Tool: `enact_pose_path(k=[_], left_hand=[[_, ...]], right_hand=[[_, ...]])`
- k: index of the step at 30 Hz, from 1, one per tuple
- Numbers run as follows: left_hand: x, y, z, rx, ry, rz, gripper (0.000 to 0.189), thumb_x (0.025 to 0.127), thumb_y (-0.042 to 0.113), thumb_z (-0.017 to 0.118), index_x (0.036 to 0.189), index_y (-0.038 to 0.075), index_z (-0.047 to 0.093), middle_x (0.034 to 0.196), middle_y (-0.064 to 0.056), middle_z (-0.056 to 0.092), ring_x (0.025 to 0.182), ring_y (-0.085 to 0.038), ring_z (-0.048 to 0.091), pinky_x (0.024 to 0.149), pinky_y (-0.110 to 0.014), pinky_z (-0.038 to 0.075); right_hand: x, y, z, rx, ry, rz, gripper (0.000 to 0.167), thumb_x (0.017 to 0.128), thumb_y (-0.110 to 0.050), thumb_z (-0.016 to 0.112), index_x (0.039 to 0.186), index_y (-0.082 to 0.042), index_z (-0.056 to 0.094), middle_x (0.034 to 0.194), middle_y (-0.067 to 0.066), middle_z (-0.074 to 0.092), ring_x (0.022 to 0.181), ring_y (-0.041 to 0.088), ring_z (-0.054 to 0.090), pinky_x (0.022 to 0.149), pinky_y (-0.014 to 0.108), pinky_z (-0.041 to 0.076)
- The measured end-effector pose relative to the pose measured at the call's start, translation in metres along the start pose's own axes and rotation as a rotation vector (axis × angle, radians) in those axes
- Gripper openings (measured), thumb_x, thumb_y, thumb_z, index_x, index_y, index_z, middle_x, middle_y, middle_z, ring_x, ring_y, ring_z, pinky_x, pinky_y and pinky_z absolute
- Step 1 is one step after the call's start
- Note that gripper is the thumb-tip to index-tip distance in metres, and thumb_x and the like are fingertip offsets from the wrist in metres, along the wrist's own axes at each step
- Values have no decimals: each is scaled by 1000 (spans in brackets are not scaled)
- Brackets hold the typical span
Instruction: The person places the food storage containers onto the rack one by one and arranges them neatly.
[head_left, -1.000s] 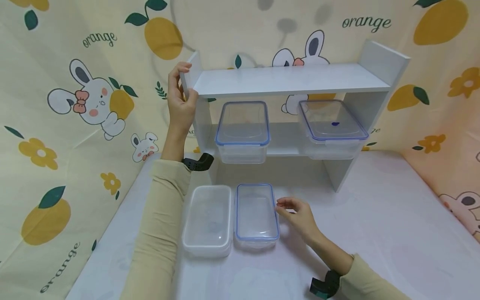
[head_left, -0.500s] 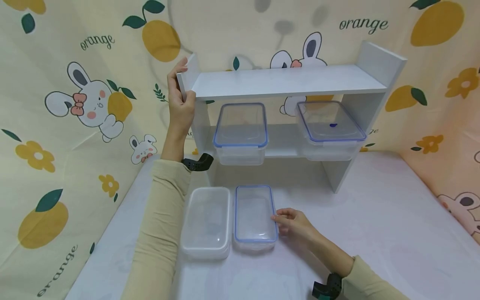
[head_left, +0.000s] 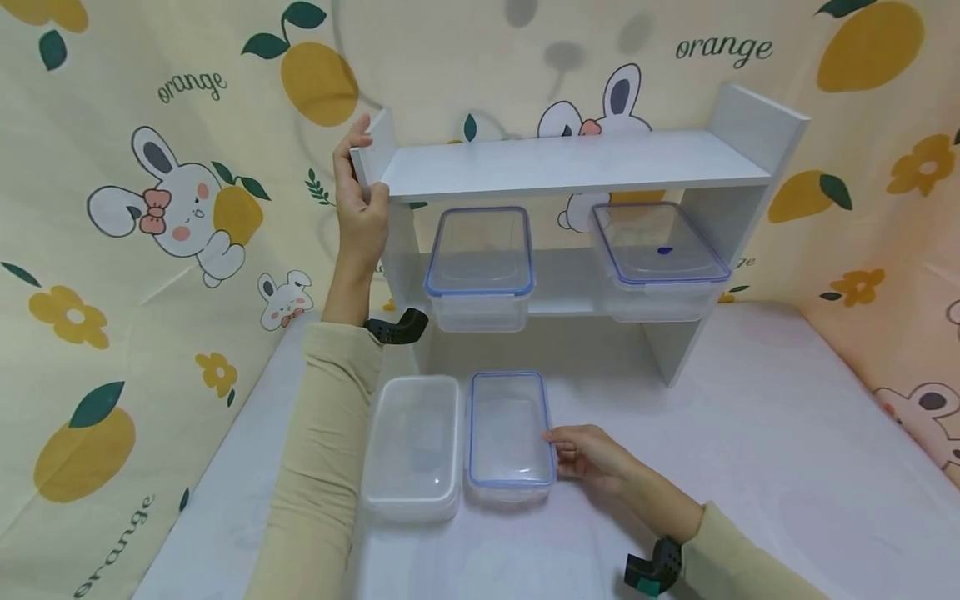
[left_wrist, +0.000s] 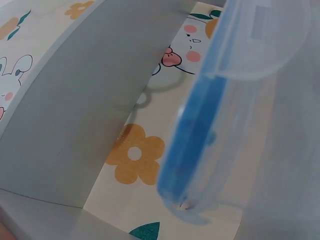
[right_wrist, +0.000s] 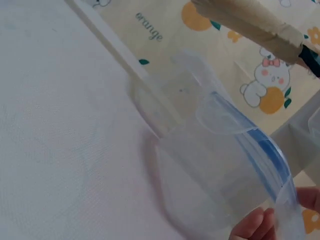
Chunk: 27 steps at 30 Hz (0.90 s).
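My left hand [head_left: 362, 218] grips the upper left side panel of a white two-tier shelf [head_left: 577, 160], thumb in front and fingers behind. On the table below, my right hand [head_left: 596, 457] pinches the right edge of a clear food container [head_left: 512, 425] with a blue-rimmed lid. In the right wrist view, fingertips [right_wrist: 252, 224] lie on one side of that container's edge and another digit on the other side. Directly left of it sits a frosted food container [head_left: 412, 442] with a whitish lid.
Two more blue-rimmed containers stand on the middle shelf board, one left [head_left: 480, 258] and one right [head_left: 663, 250], both jutting past its front edge. A patterned cloth backdrop [head_left: 217, 333] surrounds the white table [head_left: 787, 442].
My right hand has slid slightly toward me along the container's right edge, and its fingers have closed on that edge. My left hand keeps its place on the shelf panel.
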<state>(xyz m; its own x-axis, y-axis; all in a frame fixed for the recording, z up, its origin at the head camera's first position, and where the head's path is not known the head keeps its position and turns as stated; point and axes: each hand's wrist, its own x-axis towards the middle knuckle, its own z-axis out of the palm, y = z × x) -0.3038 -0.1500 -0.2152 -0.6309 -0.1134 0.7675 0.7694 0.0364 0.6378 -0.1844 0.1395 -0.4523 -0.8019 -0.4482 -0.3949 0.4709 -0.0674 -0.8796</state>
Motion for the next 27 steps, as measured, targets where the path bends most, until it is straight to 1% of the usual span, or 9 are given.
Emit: enact_pose_path(k=[3,4,8,12,16,18,20,24,27], left_hand=[[1,-2,2,-16,-3,0,51,79,-14,30,130,-8,32,159,-16,23,147,-18,25,118,-34,27],[1,-2,2,-18,-2,3,53,79,-13,30,132,-8,32,159,-17,24,145,-19,26,117,-33,28],[-1,2,3,-10,17,-9,58,80,-12,31,137,-6,32,149,-19,33,128,-20,37,103,-29,34],[-2,5,3,8,36,-32,57,80,-9,32,137,-3,35,141,-18,38,116,-17,39,93,-29,36],[-2,4,3,8,40,-5,55,80,-9,32,135,-7,34,140,-20,37,119,-24,39,96,-29,36],[-2,3,4,12,37,14,55,79,-10,31,134,-9,33,141,-20,36,123,-26,37,100,-28,34],[-1,3,5,23,37,29,55,78,-10,31,134,-10,32,141,-19,36,128,-24,35,104,-26,31],[-1,4,6,48,41,31,55,77,-10,30,132,-9,33,140,-17,36,133,-17,33,110,-21,27],[-1,3,5,59,43,30,54,77,-10,30,131,-8,33,140,-18,36,136,-16,32,113,-19,25]], right_hand=[[-1,-1,0,21,-3,-3,12,88,-15,59,94,-4,62,72,-7,68,68,4,65,70,21,56],[-2,-2,0,24,-3,-4,11,89,-13,58,93,-5,62,71,-7,68,67,3,64,69,20,56],[-5,-5,0,24,-15,-13,11,89,-12,55,94,-4,61,71,-8,68,67,2,64,69,19,55],[-7,-6,0,24,-43,-11,10,88,-12,55,92,-5,61,71,-8,67,66,1,62,69,17,54],[-9,-7,-2,18,-53,-13,9,88,-12,54,84,-9,61,66,-11,63,61,0,57,66,16,50],[-10,-8,-3,13,-48,-19,11,88,-12,53,81,-12,62,64,-11,61,60,0,55,65,16,48],[-11,-9,-4,0,-44,-24,14,88,-13,53,78,-14,62,62,-12,59,60,0,53,64,15,47],[-11,-12,-6,-21,-49,-29,18,88,-13,52,74,-17,63,60,-14,58,59,-1,52,63,15,46],[-12,-13,-7,-36,-54,-28,19,88,-13,52,73,-17,63,60,-14,58,58,-1,52,63,15,45]])
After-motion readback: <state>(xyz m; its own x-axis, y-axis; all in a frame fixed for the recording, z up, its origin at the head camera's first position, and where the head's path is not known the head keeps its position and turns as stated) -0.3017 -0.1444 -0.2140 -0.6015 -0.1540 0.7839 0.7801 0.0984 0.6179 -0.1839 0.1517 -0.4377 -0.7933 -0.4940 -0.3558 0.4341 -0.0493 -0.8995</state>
